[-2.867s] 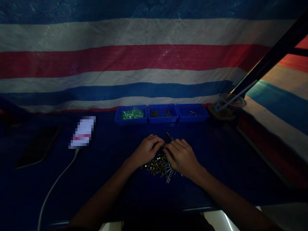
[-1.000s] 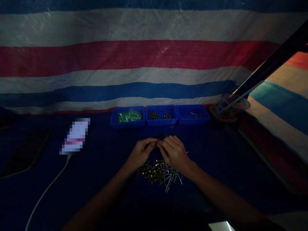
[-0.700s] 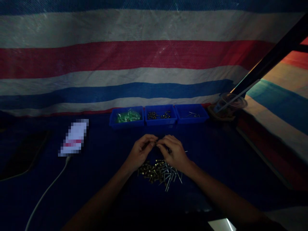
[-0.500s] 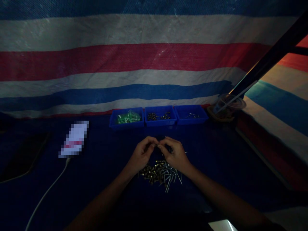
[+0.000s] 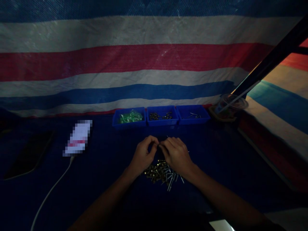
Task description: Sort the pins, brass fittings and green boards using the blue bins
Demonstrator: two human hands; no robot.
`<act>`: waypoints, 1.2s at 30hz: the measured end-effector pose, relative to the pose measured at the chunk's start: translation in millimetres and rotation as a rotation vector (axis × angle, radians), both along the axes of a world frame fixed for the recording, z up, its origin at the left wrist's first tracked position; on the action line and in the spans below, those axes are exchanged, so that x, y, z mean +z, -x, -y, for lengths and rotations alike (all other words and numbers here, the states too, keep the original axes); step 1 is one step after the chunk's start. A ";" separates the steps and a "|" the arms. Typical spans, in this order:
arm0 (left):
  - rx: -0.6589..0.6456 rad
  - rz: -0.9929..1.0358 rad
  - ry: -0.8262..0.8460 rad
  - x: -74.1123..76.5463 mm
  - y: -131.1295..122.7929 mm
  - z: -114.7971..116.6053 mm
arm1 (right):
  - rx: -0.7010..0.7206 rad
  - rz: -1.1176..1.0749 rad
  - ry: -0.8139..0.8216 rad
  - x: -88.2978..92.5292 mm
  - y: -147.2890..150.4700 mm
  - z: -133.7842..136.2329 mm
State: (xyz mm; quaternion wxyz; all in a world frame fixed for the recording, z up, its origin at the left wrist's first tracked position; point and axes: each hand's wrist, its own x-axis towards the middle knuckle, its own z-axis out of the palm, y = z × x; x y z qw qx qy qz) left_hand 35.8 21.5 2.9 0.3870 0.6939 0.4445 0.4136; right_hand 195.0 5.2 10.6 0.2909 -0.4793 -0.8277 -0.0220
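My left hand (image 5: 145,152) is closed in a pinch, its fingertips almost meeting those of my right hand (image 5: 176,154). The right hand's fingers are curled together, also pinching. Whatever lies between the fingertips is too small and dark to make out. Below the hands, on the dark blue tabletop, is a heap of small brass-coloured metal pieces (image 5: 154,173). Thin silvery pins, like rivets or nails (image 5: 171,178), are mixed into its right side. Part of the heap is hidden behind the right hand and wrist.
Three blue trays stand in a row at the back: one with a green plastic bag (image 5: 131,116), a middle tray (image 5: 163,122) of small metal pieces, and a right tray (image 5: 192,121) with a few pins. A lit phone (image 5: 78,138) on a cable lies left; a lidded cup (image 5: 231,104) stands right.
My right hand has turned slightly, its fingers curling more over the fingertips. The left hand keeps its pinch. The whole view has shifted a little, so the trays and phone appear further right.
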 end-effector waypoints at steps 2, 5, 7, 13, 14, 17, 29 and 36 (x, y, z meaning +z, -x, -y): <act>0.030 0.057 0.007 -2.1 -1.6 0.6 | 0.005 0.019 -0.057 -1.2 1.2 -0.8; 0.051 0.162 0.032 -3.7 -3.7 0.0 | 0.033 0.046 -0.131 -3.4 2.2 -2.0; 0.053 0.211 0.049 -3.2 -4.3 -1.1 | 0.057 0.058 -0.164 -4.9 1.5 -2.8; 0.047 0.183 0.067 4.0 -2.9 -2.6 | 0.148 0.052 -0.162 -7.4 -6.9 -7.7; 0.050 0.169 0.061 4.8 -2.8 -2.6 | 0.174 0.052 -0.152 -7.2 -8.0 -8.5; 0.063 0.168 0.054 6.3 -3.1 -2.8 | 0.223 0.070 -0.145 -6.0 -9.4 -9.4; 0.156 0.029 0.039 15.6 20.0 -13.5 | -0.006 -0.317 -0.324 63.5 -26.0 -39.7; 0.125 -0.280 -0.116 -5.3 11.6 -10.1 | -0.105 -0.094 0.076 37.1 -42.6 -71.7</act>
